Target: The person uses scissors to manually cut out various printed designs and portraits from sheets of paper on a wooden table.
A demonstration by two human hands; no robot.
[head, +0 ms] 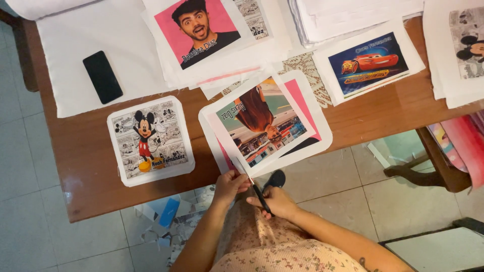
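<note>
My right hand (276, 201) grips black-handled scissors (259, 194), their blades reaching up to the near edge of a white fabric sheet printed with a photo of a long-haired person (262, 121). My left hand (231, 184) pinches that sheet's near edge just left of the blades. The sheet overhangs the front edge of the brown wooden table (85, 166) and lies on another white sheet with a pink print (302, 100).
A rounded cartoon-mouse print (150, 140) lies to the left. A black phone (102, 76) rests on white cloth at the back left. A pink portrait print (201, 30), a red-car print (369, 63) and a paper stack (343, 17) lie behind. Scraps (166, 221) litter the tiled floor.
</note>
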